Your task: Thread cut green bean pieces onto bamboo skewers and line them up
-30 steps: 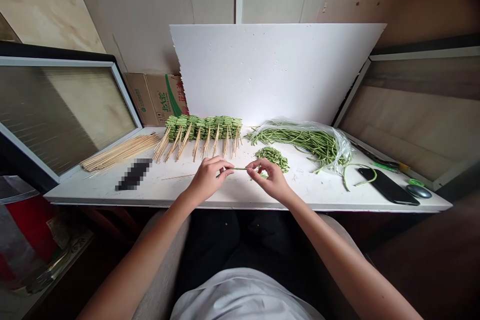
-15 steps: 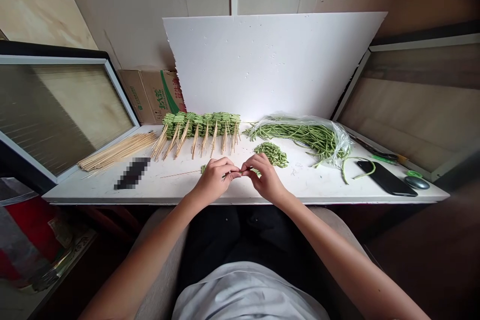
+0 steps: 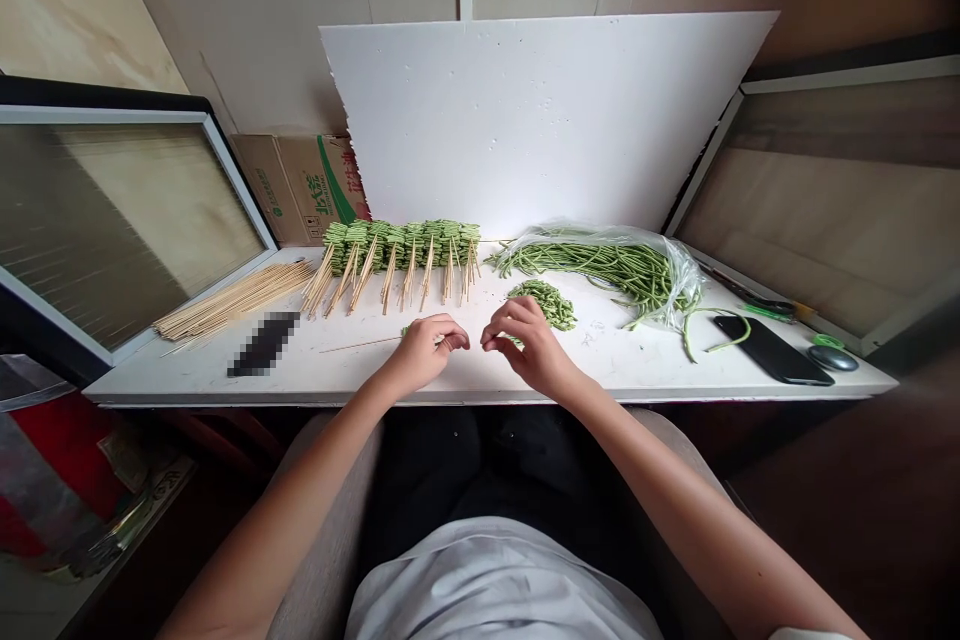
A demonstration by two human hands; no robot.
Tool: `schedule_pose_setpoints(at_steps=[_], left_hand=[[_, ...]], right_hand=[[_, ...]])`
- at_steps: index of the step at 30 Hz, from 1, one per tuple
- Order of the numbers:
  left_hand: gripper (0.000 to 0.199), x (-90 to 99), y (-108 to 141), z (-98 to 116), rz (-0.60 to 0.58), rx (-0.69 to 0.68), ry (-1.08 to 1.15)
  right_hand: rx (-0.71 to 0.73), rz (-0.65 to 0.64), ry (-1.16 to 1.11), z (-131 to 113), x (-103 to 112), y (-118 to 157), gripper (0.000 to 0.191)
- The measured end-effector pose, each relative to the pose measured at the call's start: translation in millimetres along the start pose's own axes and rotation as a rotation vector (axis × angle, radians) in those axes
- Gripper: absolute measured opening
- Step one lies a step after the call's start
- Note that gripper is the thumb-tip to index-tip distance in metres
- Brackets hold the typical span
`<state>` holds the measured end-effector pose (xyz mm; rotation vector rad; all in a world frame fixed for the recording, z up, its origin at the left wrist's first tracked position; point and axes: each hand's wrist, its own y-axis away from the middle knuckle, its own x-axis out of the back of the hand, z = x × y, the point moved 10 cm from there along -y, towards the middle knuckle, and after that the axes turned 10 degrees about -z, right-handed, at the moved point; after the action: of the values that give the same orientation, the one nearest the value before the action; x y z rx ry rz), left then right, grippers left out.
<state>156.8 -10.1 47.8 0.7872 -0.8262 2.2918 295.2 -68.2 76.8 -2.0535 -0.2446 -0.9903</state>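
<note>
My left hand point(image 3: 426, 352) is over the front of the white table point(image 3: 600, 360), its fingers curled toward the thumb. What it holds, if anything, is too small to make out. Facing it across a narrow gap, my right hand point(image 3: 527, 340) is curled the same way, its contents hidden. A thin wooden skewer point(image 3: 364, 345) lies behind my left hand, with a bit of green bean showing at the knuckles. Just beyond my right hand sits a heap of short-cut green beans point(image 3: 551, 304). Long green beans point(image 3: 622, 268) spill from a clear plastic bag point(image 3: 679, 270) farther back.
Stacked bean skewers point(image 3: 405, 245) line the back left, sticks pointing forward. Loose bare skewers point(image 3: 232, 300) lie farther left, near a pixelated dark object point(image 3: 264, 345). A black phone point(image 3: 776, 352) and a grey mouse-like object point(image 3: 832, 358) rest at right. A white board point(image 3: 555, 120) stands behind.
My hands were touching at the fingertips around something small; now they have drawn slightly apart. The items on the table look the same.
</note>
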Motion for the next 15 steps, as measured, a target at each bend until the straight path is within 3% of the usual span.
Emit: schedule_pose_setpoints(at_steps=[4,9,11,15], left_hand=[[0.023,9.1,-0.7,-18.5,0.017,0.072,0.082],[0.034,10.6,-2.0,-33.7,0.063,0.097,0.193],[0.039,9.6,-1.8,-39.5,0.078,0.120,0.264],[0.045,7.2,-0.6,-47.6,0.098,0.168,0.369]], right_hand=[[-0.164,0.125,0.091,52.7,15.1,11.5,0.017],[-0.418,0.007,0.087,137.8,-4.2,37.4,0.026],[-0.430,-0.020,0.090,148.4,-10.7,43.2,0.027],[-0.369,-0.061,0.138,138.3,-18.9,42.4,0.024]])
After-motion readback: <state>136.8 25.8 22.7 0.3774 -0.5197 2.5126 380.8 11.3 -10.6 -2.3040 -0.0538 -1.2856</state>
